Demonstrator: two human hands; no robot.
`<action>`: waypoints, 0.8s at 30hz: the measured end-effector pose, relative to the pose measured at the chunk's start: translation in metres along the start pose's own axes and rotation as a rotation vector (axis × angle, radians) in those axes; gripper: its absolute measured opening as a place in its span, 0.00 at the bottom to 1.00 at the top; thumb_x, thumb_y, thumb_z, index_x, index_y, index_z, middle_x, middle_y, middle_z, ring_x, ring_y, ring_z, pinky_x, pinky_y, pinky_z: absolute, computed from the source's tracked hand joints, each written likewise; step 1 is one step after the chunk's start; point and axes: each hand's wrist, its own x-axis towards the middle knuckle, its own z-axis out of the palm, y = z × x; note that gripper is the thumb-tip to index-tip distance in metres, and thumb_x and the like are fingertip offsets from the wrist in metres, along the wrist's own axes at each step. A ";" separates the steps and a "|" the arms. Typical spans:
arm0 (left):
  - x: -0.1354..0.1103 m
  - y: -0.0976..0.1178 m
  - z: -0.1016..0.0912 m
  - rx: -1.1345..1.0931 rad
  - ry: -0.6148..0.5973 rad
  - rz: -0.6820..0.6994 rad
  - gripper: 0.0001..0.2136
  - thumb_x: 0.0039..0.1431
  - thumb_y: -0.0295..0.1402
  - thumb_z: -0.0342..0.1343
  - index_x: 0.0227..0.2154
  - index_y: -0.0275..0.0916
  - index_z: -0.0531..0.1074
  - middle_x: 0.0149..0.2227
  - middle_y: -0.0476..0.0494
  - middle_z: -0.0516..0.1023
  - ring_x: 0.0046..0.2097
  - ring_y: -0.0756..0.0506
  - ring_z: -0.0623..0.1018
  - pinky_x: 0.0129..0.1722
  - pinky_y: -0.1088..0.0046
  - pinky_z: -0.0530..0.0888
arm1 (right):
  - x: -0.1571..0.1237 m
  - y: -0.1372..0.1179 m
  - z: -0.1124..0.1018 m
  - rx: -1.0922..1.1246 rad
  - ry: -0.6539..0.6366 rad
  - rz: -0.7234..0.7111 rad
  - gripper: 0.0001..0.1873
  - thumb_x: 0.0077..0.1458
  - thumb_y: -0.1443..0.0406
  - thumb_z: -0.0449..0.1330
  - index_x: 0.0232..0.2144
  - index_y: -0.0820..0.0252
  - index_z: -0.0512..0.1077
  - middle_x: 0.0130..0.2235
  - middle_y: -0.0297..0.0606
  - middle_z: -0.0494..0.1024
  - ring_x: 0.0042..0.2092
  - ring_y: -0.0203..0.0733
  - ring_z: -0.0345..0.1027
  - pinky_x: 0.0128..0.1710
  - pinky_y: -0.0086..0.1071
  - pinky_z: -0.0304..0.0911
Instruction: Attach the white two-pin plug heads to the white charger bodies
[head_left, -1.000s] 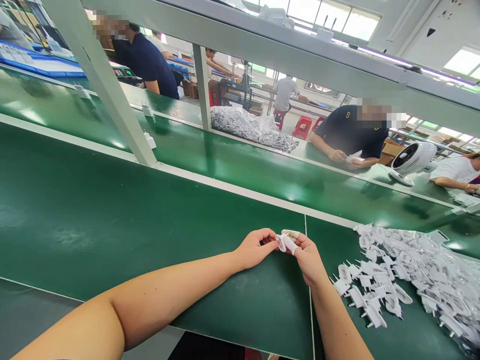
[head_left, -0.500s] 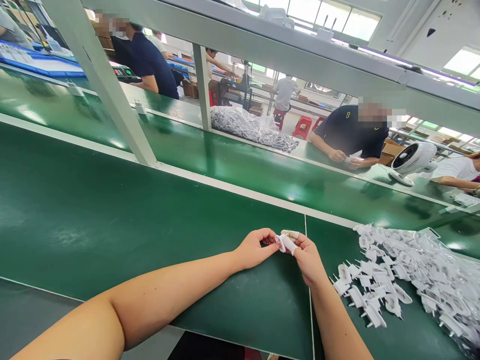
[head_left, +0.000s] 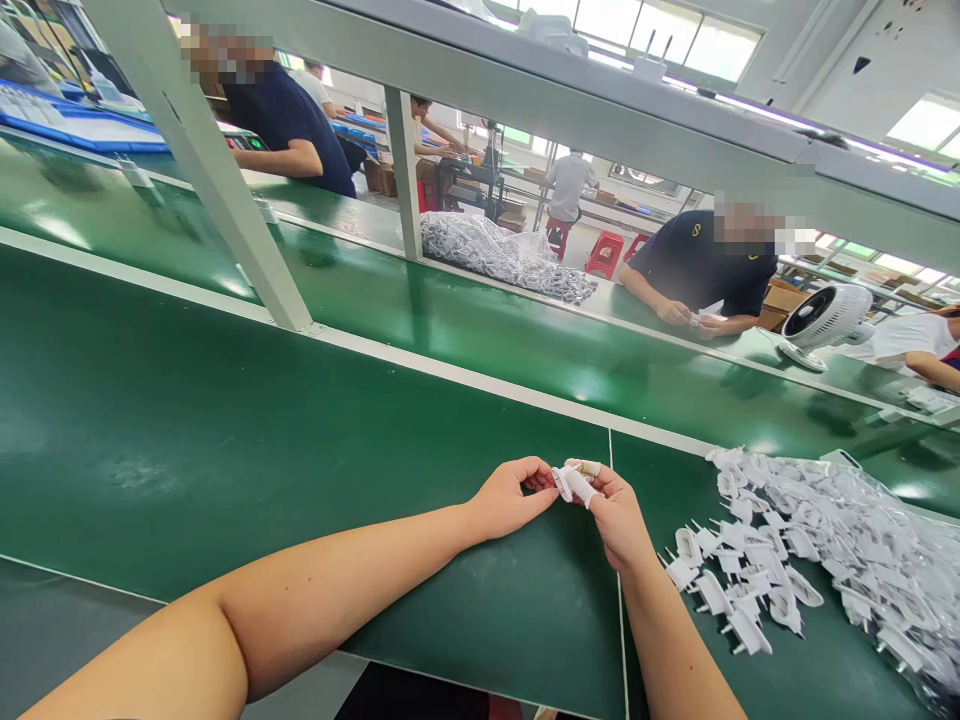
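Couple of plugs on the green belt have slid further left compared with a second ago, and over at upper left a co-worker in navy now has a forearm laid out to the side. Main hands have barely budged. Both are on one small white piece, held just above the green surface, near the white seam. Right hand has it clamped between thumb and finger, both wearing white covers; left hand is bare, fingertips pinched on the piece's left edge. Fingers hide most of it, so can't make out its shape. Just right of the right forearm is a heap of loose white plugs, running into a clear plastic bag. Past the belt, another co-worker leans in beside a white fan.
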 end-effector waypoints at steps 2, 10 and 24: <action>-0.001 0.000 0.000 0.022 0.008 -0.019 0.09 0.58 0.41 0.64 0.31 0.40 0.78 0.33 0.46 0.81 0.36 0.45 0.77 0.41 0.67 0.74 | 0.000 -0.001 -0.001 -0.010 0.012 -0.014 0.28 0.31 0.51 0.82 0.36 0.55 0.85 0.40 0.42 0.87 0.42 0.48 0.78 0.47 0.42 0.73; 0.000 0.002 0.001 0.024 0.002 -0.037 0.06 0.58 0.37 0.62 0.32 0.40 0.80 0.35 0.45 0.84 0.38 0.44 0.79 0.45 0.67 0.76 | 0.002 0.005 -0.001 -0.059 0.000 -0.053 0.27 0.35 0.50 0.80 0.37 0.56 0.85 0.37 0.42 0.86 0.40 0.47 0.77 0.45 0.41 0.71; -0.001 0.001 0.001 0.007 0.022 -0.047 0.04 0.53 0.34 0.62 0.29 0.40 0.79 0.31 0.47 0.82 0.35 0.45 0.79 0.41 0.68 0.76 | 0.002 0.009 -0.001 -0.136 -0.001 -0.095 0.25 0.37 0.50 0.79 0.37 0.55 0.85 0.35 0.42 0.86 0.37 0.47 0.77 0.40 0.41 0.71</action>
